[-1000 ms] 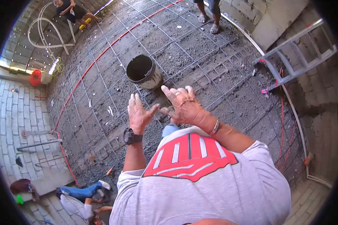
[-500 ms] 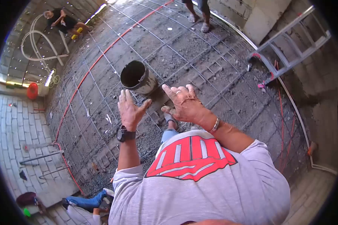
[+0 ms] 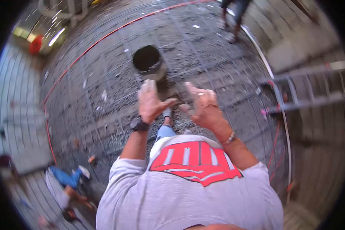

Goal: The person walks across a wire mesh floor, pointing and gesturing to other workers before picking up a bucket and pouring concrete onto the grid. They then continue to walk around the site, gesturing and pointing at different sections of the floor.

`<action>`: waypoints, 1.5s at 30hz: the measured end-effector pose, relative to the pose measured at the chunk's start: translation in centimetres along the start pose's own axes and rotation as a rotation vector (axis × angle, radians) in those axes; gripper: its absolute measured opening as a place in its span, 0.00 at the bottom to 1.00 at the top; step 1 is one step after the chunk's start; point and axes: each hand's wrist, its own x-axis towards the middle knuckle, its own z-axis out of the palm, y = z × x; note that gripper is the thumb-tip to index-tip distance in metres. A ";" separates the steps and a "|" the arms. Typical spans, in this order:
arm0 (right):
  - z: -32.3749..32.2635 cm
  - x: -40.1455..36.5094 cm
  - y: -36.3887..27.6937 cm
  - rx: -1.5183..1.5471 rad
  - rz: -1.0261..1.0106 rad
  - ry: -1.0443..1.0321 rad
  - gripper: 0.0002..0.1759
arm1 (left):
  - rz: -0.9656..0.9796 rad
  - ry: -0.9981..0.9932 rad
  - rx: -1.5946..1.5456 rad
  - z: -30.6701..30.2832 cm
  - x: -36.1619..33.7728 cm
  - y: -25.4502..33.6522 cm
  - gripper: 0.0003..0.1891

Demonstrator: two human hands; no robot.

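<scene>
Ideally, I'd steady my left hand (image 3: 150,102) and right hand (image 3: 207,111) apart, both open and seemingly empty through the blur, near the dark, grey-smeared round bucket (image 3: 155,72).

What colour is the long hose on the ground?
The hose is red, clearest in the head view.

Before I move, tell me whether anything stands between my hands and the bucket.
Nothing visible stands between your left hand or right hand and the bucket; only the low grid of bars lies around it.
</scene>
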 end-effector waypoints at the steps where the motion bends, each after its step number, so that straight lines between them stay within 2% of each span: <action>1: 1.0 0.5 0.5 -0.050 0.060 -0.054 0.40 | -0.014 0.022 -0.019 0.4 -0.1 -0.7 0.57; 3: 2.4 0.7 1.4 -0.074 0.154 -0.240 0.39 | -0.066 -0.008 -0.070 -3.1 0.1 -0.3 0.57; 4: 2.7 0.9 0.9 -0.054 0.205 -0.351 0.38 | -0.092 0.073 -0.088 -4.1 0.0 -0.5 0.58; 5: 2.9 0.7 -0.4 -0.004 0.164 -0.444 0.38 | -0.093 0.140 -0.098 -4.7 -1.2 -1.1 0.58; 6: 2.6 1.6 -1.6 0.047 0.083 -0.413 0.38 | -0.165 0.138 -0.086 -5.3 -2.7 -2.1 0.58; 7: 3.0 3.5 -2.2 0.077 0.001 -0.334 0.37 | -0.173 0.187 -0.082 -6.0 -2.2 -3.3 0.59; 9: 4.8 6.9 -2.6 0.045 -0.065 -0.323 0.37 | -0.175 0.280 -0.093 -6.3 -0.1 -5.7 0.59; 11: 6.6 9.5 -3.2 0.031 -0.099 -0.357 0.37 | -0.289 0.231 -0.064 -4.8 0.1 -8.7 0.59; 15: 4.7 10.9 -4.6 0.096 -0.224 -0.431 0.37 | -0.243 0.343 -0.174 -6.6 -2.1 -5.7 0.59; 17: 6.9 12.5 -4.3 0.119 -0.253 -0.430 0.38 | -0.321 0.393 -0.147 -5.1 -2.0 -7.9 0.59; 18: 9.7 14.9 -4.7 0.081 -0.220 -0.518 0.37 | -0.422 0.273 -0.140 -4.6 -1.4 -11.2 0.58; 19: 11.0 15.5 -3.4 0.094 -0.255 -0.514 0.37 | -0.507 0.167 -0.116 -4.0 -1.3 -12.0 0.57; 20: 12.4 16.2 -3.1 0.077 -0.295 -0.496 0.37 | -0.515 0.147 -0.160 -3.9 -1.7 -12.9 0.55; 21: 13.1 15.4 -3.2 0.061 -0.324 -0.496 0.37 | -0.542 0.151 -0.159 -4.1 -2.4 -14.0 0.55; 22: 12.4 15.3 -5.7 0.113 -0.202 -0.581 0.36 | -0.531 0.184 -0.163 -3.8 -3.5 -14.6 0.54; 24: 12.0 13.0 -6.9 0.134 -0.213 -0.629 0.36 | -0.555 0.319 -0.121 -3.1 -6.1 -14.2 0.52; 25: 11.5 12.7 -8.0 0.176 -0.232 -0.617 0.36 | -0.581 0.322 -0.138 -4.0 -7.6 -13.8 0.51; 26: 9.9 13.8 -8.6 0.176 -0.238 -0.692 0.35 | -0.630 0.335 -0.156 -5.1 -7.1 -12.6 0.52; 29: 11.1 11.6 -8.5 0.097 -0.428 -0.766 0.36 | -0.765 0.373 -0.165 -5.5 -12.1 -11.5 0.53; 30: 11.4 10.8 -8.5 -0.031 -0.408 -0.828 0.37 | -0.799 0.439 -0.149 -4.6 -14.0 -10.7 0.53; 31: 11.6 9.8 -8.9 -0.133 -0.471 -0.829 0.37 | -0.832 0.494 -0.130 -3.8 -16.4 -10.2 0.53; 33: 11.1 9.6 -11.2 0.202 -0.614 -0.802 0.36 | -0.899 0.493 -0.168 -3.5 -20.0 -9.3 0.53; 34: 10.1 7.0 -12.5 0.135 -0.696 -0.744 0.32 | -0.934 0.516 -0.167 -2.2 -23.0 -8.2 0.54; 37: 8.7 2.6 -13.5 0.231 -0.692 -0.763 0.32 | -0.971 0.498 -0.172 -1.1 -28.2 -5.7 0.54; 40: 10.0 -1.0 -11.3 0.215 -0.622 -0.780 0.34 | -1.045 0.388 -0.148 -0.5 -32.2 -3.6 0.55; 42: 9.6 -3.0 -10.7 0.126 -0.588 -0.827 0.33 | -1.060 0.432 -0.148 -1.5 -34.6 -2.3 0.55; 43: 9.1 -3.7 -11.2 0.198 -0.548 -0.945 0.34 | -1.077 0.463 -0.156 -2.0 -35.9 -1.7 0.55; 45: 8.4 -5.3 -13.1 0.136 -0.571 -0.974 0.32 | -1.098 0.509 -0.163 -2.3 -38.2 -1.0 0.55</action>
